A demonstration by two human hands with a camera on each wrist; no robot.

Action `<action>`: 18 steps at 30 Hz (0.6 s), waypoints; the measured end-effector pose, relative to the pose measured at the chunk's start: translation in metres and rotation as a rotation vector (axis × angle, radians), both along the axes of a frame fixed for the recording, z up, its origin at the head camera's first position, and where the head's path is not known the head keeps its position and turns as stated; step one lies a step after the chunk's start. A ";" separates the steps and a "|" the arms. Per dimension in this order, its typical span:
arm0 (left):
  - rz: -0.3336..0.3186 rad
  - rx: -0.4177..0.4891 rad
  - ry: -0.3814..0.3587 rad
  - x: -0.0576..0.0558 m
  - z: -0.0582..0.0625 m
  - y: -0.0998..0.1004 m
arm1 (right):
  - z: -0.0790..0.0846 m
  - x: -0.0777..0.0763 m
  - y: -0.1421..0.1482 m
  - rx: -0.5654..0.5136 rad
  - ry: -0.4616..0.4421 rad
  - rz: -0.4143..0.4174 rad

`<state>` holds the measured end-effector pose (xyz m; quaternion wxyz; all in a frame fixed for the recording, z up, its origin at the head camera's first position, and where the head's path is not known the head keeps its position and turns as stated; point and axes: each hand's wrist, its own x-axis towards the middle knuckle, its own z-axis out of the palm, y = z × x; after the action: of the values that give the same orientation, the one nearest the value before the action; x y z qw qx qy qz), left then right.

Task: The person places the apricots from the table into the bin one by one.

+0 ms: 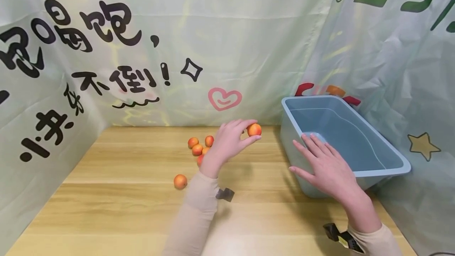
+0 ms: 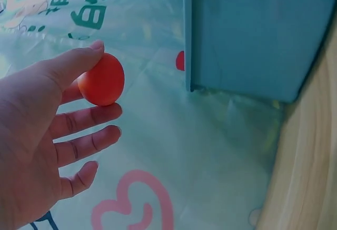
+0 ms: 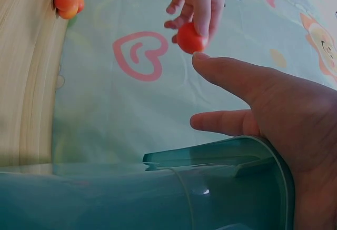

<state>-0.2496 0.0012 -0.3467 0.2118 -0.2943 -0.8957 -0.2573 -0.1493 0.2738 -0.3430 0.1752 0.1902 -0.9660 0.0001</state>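
Observation:
My left hand [image 1: 231, 141] pinches an orange-red apricot [image 1: 254, 130] between thumb and fingertips, above the table and left of a blue plastic bin [image 1: 291, 137]. In the left wrist view, the same apricot [image 2: 102, 80] sits against the thumb and index finger, while the other fingers are spread apart. My right hand [image 1: 328, 165] is at the bin's left rim, its fingers straight and reaching over the edge; whether it touches the rim I cannot tell. Several more apricots [image 1: 197, 149] lie in a group beyond my left forearm, partly hidden by it. One single apricot [image 1: 180, 181] lies nearer.
The wooden table [image 1: 124, 200] carries everything and ends against a printed cloth [image 1: 249, 50] at the back. Similar cloth hangs along both sides. The bin stands at the table's right, close to the right-hand cloth. Inside the bin, its bare floor shows partly.

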 end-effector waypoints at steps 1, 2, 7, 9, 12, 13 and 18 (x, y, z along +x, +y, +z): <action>-0.002 0.015 -0.004 -0.002 0.001 0.002 | 0.000 0.000 0.000 -0.001 0.001 0.001; -0.009 0.028 -0.003 -0.005 0.001 0.005 | 0.000 0.000 0.000 -0.002 0.007 0.003; -0.052 0.055 0.016 -0.018 0.004 0.020 | 0.000 0.000 0.000 -0.002 0.024 0.011; -0.055 0.035 0.018 -0.023 0.005 0.027 | 0.000 0.000 0.000 0.000 0.019 0.010; -0.039 -0.010 0.016 -0.030 0.006 0.039 | 0.001 0.000 0.000 0.003 0.003 0.004; -0.039 -0.020 0.016 -0.033 0.006 0.044 | 0.001 0.000 0.000 0.005 -0.003 0.002; -0.056 -0.042 0.067 -0.043 0.007 0.066 | 0.002 0.000 0.000 0.014 -0.001 -0.001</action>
<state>-0.2924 0.0676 -0.3397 0.2283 -0.3318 -0.8848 -0.2344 -0.1491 0.2739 -0.3413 0.1736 0.1908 -0.9661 -0.0067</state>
